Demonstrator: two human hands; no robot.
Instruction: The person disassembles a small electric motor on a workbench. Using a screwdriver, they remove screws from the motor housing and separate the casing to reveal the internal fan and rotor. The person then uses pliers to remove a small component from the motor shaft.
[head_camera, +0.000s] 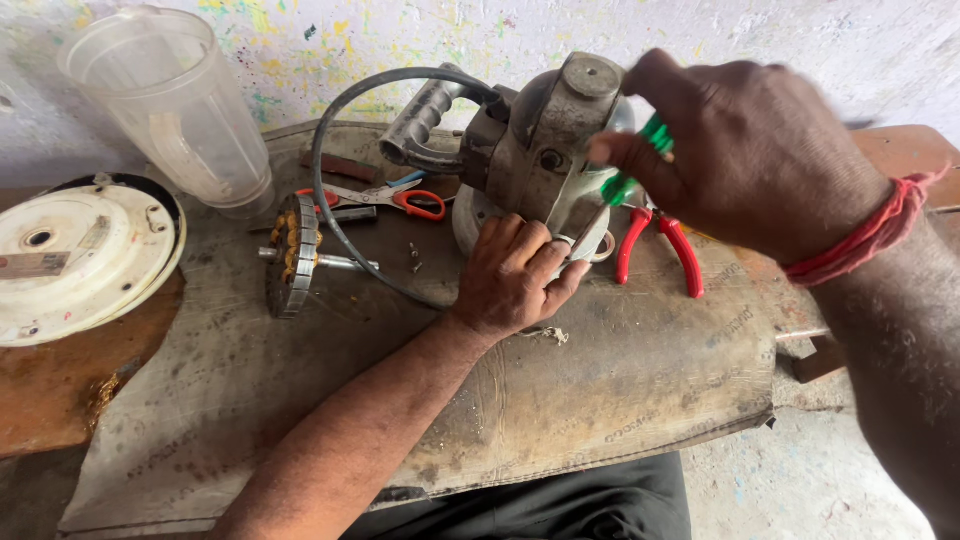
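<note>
A grey metal power-tool housing with a black handle and a looping black cord lies on a worn rubber mat. My left hand presses against the lower front of the housing. My right hand grips a green-handled screwdriver, its shaft angled down-left toward the housing's base. A red thread is tied round my right wrist.
A motor rotor lies left of the cord, scissors with orange handles behind it. Red-handled pliers rest at the right. A clear plastic jar and a white round base stand far left. Small screws lie loose.
</note>
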